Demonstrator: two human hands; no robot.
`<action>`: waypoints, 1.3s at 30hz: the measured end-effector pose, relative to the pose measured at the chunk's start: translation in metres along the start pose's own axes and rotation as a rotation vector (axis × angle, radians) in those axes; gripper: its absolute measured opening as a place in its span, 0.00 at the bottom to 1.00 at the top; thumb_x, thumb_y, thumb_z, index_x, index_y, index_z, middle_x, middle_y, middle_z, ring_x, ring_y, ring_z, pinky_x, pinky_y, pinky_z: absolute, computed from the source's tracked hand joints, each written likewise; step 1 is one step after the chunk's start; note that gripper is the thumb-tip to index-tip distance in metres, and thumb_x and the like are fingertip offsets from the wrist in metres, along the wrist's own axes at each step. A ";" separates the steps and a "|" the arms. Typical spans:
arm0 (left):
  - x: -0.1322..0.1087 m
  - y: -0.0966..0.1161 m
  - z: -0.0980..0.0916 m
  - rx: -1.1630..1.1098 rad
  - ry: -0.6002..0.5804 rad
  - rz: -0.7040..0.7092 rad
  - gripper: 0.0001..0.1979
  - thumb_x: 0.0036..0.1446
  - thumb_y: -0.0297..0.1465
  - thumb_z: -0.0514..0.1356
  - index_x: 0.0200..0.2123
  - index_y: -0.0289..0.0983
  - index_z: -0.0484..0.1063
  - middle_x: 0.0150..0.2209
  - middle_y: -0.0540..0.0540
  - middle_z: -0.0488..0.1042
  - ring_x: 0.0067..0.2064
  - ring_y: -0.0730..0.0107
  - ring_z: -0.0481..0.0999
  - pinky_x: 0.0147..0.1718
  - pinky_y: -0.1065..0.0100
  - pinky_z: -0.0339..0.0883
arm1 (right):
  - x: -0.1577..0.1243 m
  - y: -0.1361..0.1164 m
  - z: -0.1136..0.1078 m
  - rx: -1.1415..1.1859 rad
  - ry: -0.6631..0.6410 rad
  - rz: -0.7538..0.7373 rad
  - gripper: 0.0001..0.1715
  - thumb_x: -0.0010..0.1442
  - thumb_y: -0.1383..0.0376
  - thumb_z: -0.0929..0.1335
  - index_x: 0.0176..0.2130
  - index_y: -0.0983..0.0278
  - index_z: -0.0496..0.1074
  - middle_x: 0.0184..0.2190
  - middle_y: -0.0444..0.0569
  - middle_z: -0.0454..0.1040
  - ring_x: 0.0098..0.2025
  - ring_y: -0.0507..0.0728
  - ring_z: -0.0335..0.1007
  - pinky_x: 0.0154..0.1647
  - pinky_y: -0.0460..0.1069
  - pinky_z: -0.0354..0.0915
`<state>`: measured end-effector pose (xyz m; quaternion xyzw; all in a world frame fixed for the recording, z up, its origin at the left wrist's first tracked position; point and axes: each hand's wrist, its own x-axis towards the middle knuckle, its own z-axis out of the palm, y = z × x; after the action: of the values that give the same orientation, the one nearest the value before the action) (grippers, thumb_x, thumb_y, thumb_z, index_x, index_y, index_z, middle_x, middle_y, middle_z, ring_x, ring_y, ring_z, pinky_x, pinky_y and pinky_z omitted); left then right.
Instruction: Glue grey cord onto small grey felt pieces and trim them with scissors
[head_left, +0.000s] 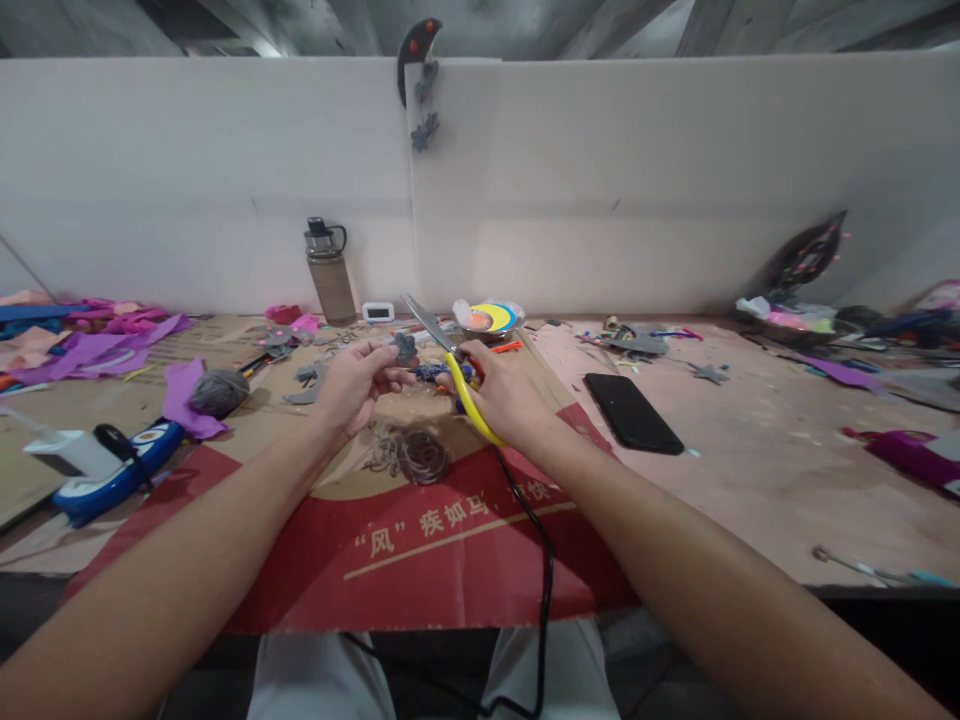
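Note:
Pinched between the thumb and fingers of my left hand [362, 378] is a small grey felt piece [405, 347], its outline roughly like a star or flower. My right hand [501, 392] grips a pair of scissors [469, 400] with yellow handles, the metal blades pointing up and to the left. The blades are just right of the felt piece, apart from it as far as I can tell. Between the hands lies a dark blue object [435, 372], partly hidden by my right hand. A coil of thin brown cord [422, 457] rests on the cardboard below them.
A red-printed cardboard sheet [450, 560] covers the table front, crossed by a black cable [546, 560]. At right lies a phone [632, 412]. Behind stand a bottle [330, 275] and a bowl [491, 333]. Grey yarn [218, 392] and a power strip [120, 480] sit left.

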<state>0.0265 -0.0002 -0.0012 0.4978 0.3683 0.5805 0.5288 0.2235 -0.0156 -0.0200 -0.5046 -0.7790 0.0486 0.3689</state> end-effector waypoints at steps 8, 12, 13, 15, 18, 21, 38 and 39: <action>0.001 -0.001 -0.001 0.006 -0.015 0.047 0.08 0.45 0.29 0.65 0.28 0.34 0.69 0.24 0.47 0.76 0.20 0.77 0.70 0.22 0.73 0.63 | -0.003 -0.002 0.002 -0.128 0.019 -0.037 0.30 0.61 0.47 0.63 0.55 0.62 0.63 0.45 0.58 0.68 0.45 0.63 0.66 0.43 0.55 0.62; 0.001 -0.003 -0.001 0.049 -0.036 0.071 0.08 0.46 0.30 0.65 0.29 0.35 0.70 0.24 0.48 0.75 0.19 0.78 0.69 0.20 0.74 0.61 | -0.004 -0.001 0.003 -0.149 -0.002 -0.050 0.32 0.60 0.45 0.63 0.56 0.60 0.63 0.43 0.56 0.67 0.42 0.62 0.66 0.42 0.54 0.62; 0.001 -0.004 0.000 0.057 -0.038 0.075 0.08 0.46 0.30 0.65 0.29 0.35 0.70 0.24 0.48 0.75 0.19 0.78 0.69 0.20 0.74 0.60 | -0.004 -0.001 0.003 -0.156 -0.004 -0.054 0.32 0.60 0.45 0.63 0.56 0.60 0.63 0.43 0.56 0.67 0.42 0.61 0.66 0.41 0.54 0.61; 0.001 -0.004 0.000 0.069 -0.042 0.086 0.08 0.46 0.31 0.65 0.29 0.35 0.70 0.24 0.48 0.75 0.19 0.78 0.69 0.20 0.74 0.60 | -0.004 -0.001 0.003 -0.163 -0.005 -0.066 0.32 0.60 0.44 0.63 0.56 0.60 0.64 0.42 0.55 0.67 0.41 0.61 0.66 0.40 0.54 0.61; 0.001 -0.004 0.001 0.082 -0.047 0.100 0.08 0.46 0.32 0.65 0.29 0.35 0.70 0.24 0.49 0.75 0.20 0.78 0.69 0.20 0.74 0.61 | -0.006 -0.002 0.003 -0.165 0.001 -0.075 0.32 0.61 0.44 0.62 0.57 0.60 0.63 0.42 0.55 0.68 0.40 0.60 0.65 0.38 0.52 0.59; 0.000 -0.004 0.002 0.082 -0.053 0.102 0.09 0.46 0.32 0.66 0.29 0.35 0.71 0.23 0.49 0.75 0.19 0.78 0.69 0.20 0.74 0.61 | -0.006 -0.003 0.003 -0.174 0.006 -0.071 0.32 0.61 0.44 0.61 0.57 0.60 0.63 0.42 0.56 0.68 0.39 0.59 0.65 0.36 0.52 0.58; 0.003 -0.005 -0.001 0.039 -0.023 0.083 0.11 0.44 0.32 0.68 0.31 0.34 0.73 0.23 0.50 0.73 0.19 0.80 0.66 0.20 0.74 0.58 | -0.001 -0.001 0.000 0.164 -0.029 0.038 0.22 0.61 0.47 0.64 0.45 0.60 0.69 0.31 0.47 0.73 0.30 0.55 0.67 0.31 0.49 0.58; 0.003 -0.006 -0.001 0.041 -0.026 0.080 0.11 0.44 0.32 0.68 0.31 0.34 0.73 0.23 0.50 0.72 0.19 0.80 0.66 0.20 0.74 0.58 | 0.001 0.000 0.001 0.241 -0.017 0.053 0.21 0.61 0.48 0.64 0.43 0.60 0.69 0.30 0.47 0.73 0.30 0.55 0.67 0.31 0.49 0.59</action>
<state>0.0272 0.0042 -0.0061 0.5304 0.3530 0.5870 0.4996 0.2227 -0.0150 -0.0199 -0.4766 -0.7570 0.1558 0.4188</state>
